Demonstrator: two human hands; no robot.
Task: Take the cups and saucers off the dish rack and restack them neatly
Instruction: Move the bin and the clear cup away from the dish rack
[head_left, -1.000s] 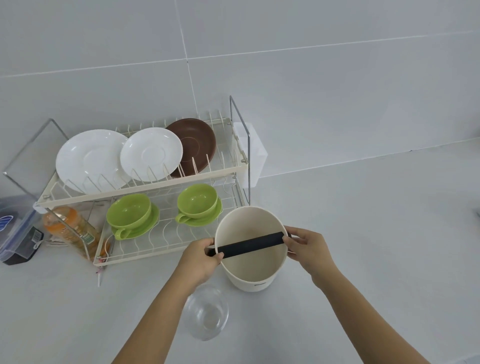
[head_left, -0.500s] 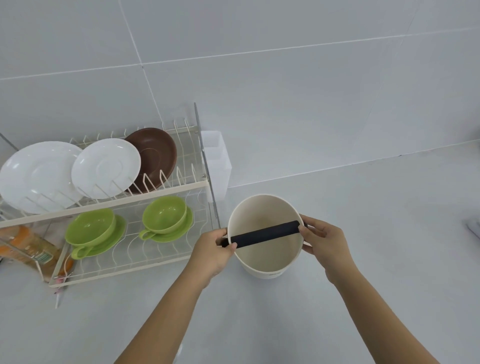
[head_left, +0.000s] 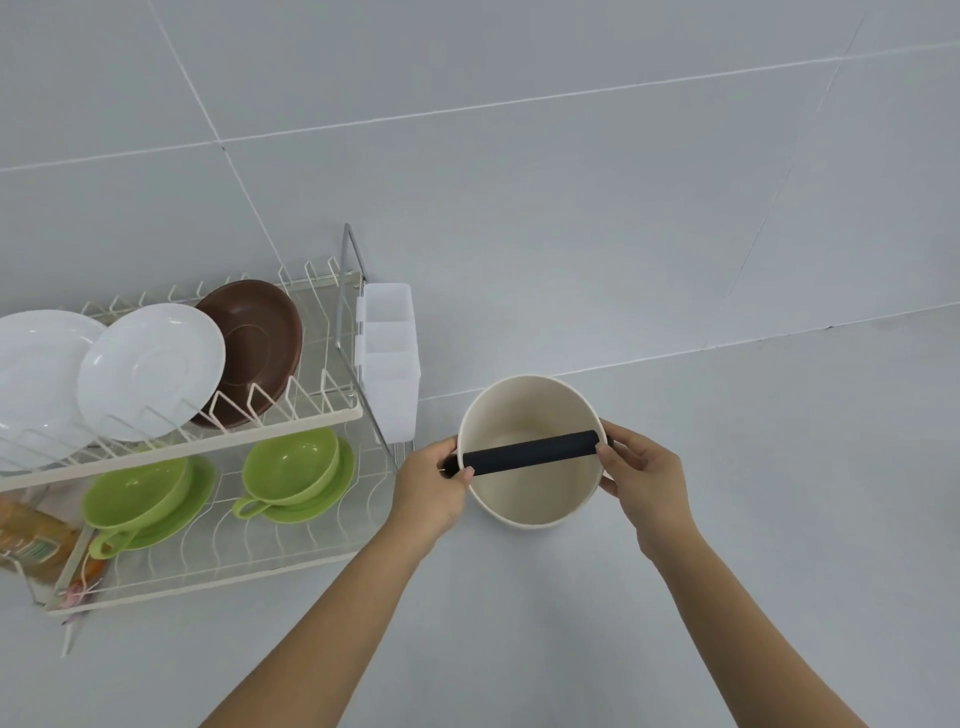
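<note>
Prep step: left hand and right hand each grip the cream round bucket by its black handle. Green cups on saucers wait untouched in the white wire dish rack; next, let go and reach them.

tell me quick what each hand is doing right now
Left hand: closed on the left end of the bucket's black handle.
Right hand: closed on its right end at the bucket rim.

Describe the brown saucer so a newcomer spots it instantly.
Find the two-tier wire dish rack at the left. On its upper tier, three saucers stand on edge in a row. The brown saucer is the rightmost, nearest the white cutlery holder, and the only dark one; its neighbours are white.
</note>
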